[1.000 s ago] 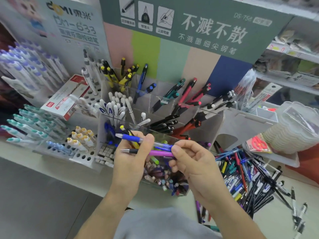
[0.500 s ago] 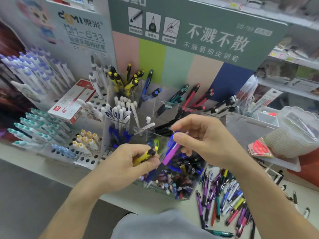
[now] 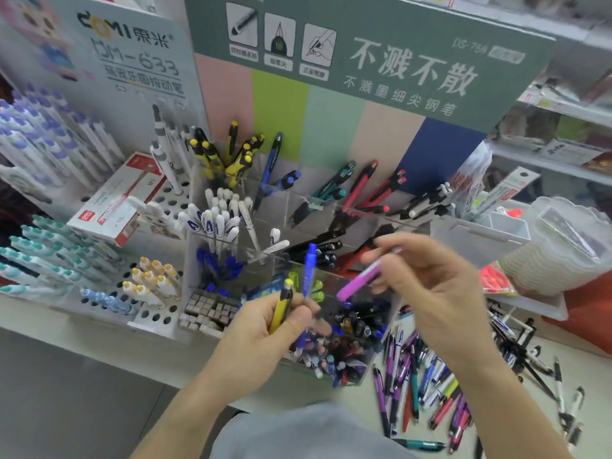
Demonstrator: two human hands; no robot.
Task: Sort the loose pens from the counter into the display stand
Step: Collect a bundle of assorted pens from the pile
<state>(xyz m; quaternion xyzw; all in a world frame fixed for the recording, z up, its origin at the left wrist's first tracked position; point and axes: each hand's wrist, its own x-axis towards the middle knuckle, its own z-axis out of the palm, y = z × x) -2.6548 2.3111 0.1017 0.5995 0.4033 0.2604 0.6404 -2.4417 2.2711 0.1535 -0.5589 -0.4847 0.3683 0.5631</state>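
Setting: a stationery shop counter (image 3: 347, 400), pale and crowded, shelves blurred off to the right, a green signboard (image 3: 364, 51) with white lettering standing behind everything.
Display stand: the clear acrylic display stand (image 3: 265, 207) sits mid-frame, tiered compartments with yellow-and-black pens at the back left, white ones below them, red and black further right, a jumbled front bin nearest the person.
Loose pens: plenty left! A scattered heap of loose pens (image 3: 427, 385) lies on the counter just right of the stand's front bin, purple, blue, red and teal all mixed.
Left hand: the left hand (image 3: 265, 329) grips two at once, a yellow pen (image 3: 281, 306) and a blue pen (image 3: 308, 276), both pointing up in front of the stand.
Right hand: the right hand (image 3: 430, 293) pinches a purple pen (image 3: 359, 284) between thumb and fingertips, tilted, tip down toward the front bin. It is motion-blurred, so the exact finger placement is hard to read.
Step in hand: looks like sorting by colour, one pen picked out for its slot.
Next move: the purple pen wants a matching compartment, and I cannot tell which one that is; then the yellow one likely belongs at the back left with its kin.
Watch for: the leaning pens in the stand are easy to knock on a reach over them.
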